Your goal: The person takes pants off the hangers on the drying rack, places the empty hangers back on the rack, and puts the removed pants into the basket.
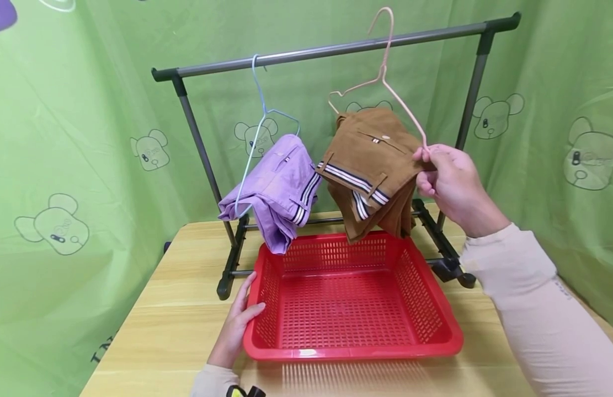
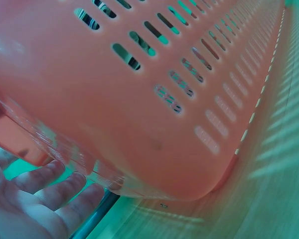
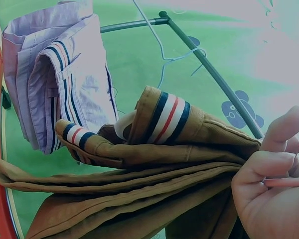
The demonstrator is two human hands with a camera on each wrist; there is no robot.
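Observation:
My right hand pinches the lower right corner of a pink wire hanger together with the edge of folded brown trousers. The trousers hang over the hanger, their striped waistband towards me. In the head view, the hanger's hook rises above the rail and overlaps it. Folded purple trousers hang from a blue hanger hooked on the rail to the left. At the left side of a red basket, my left hand holds the rim, thumb over it and fingers along the outside.
The rack's dark uprights stand at the back of the wooden table. Its wheeled feet flank the basket. A green curtain with mouse prints surrounds the table.

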